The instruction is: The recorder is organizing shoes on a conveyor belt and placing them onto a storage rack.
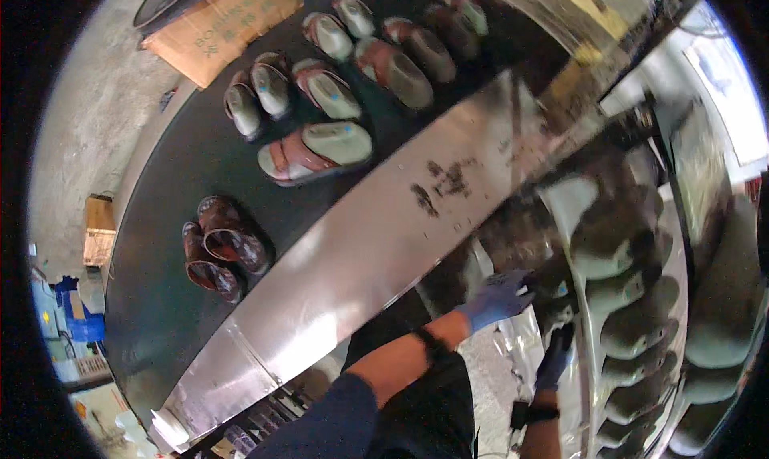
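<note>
Presently half open, fingers toward the right: left hand in a blue-grey glove; hold impossible to confirm. Nearer and farther right: right hand in a dark-tipped blue-grey glove, closure indeterminable, beside a grey, sole-shaped footbed between both hands. Probably light, semi-stiff; grasp by side edges. Right: grey moulded soles. Left: long bare-metal ledge, then brown-strapped sandals on a black belt.

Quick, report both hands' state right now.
Left hand: gloved, fingers reaching forward; whether it grips anything cannot be told.
Right hand: gloved, fingertips by a grey piece; a firm hold cannot be told.
</note>
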`<action>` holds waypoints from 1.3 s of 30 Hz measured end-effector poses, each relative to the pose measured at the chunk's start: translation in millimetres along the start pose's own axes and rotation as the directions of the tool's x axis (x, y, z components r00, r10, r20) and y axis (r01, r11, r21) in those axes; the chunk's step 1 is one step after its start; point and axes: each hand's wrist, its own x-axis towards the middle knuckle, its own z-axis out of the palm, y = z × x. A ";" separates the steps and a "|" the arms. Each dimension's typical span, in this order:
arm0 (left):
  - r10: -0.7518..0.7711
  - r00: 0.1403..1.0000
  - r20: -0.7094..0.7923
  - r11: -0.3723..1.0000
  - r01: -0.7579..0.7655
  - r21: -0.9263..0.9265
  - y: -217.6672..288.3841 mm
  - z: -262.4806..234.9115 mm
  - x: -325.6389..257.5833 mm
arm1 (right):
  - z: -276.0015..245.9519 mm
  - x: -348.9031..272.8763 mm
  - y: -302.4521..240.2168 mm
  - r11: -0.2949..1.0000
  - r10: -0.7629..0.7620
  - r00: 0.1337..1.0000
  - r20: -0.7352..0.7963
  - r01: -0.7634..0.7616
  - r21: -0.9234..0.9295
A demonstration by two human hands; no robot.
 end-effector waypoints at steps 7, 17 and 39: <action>0.332 0.607 -0.722 0.561 0.489 0.668 -47.4 -317.4 -5.6 | 195.3 -42.1 -125.3 0.905 -0.083 0.800 0.594 0.310 -0.291; -0.067 0.643 -0.763 0.689 0.583 0.431 -110.5 -383.9 -148.7 | 614.8 6.2 -305.0 0.318 -0.547 0.092 0.832 0.942 0.105; -0.536 -0.056 -0.842 0.675 0.572 -0.467 -194.8 -413.2 -336.8 | 629.7 -305.2 -265.3 0.525 -0.045 0.033 0.998 0.851 -0.004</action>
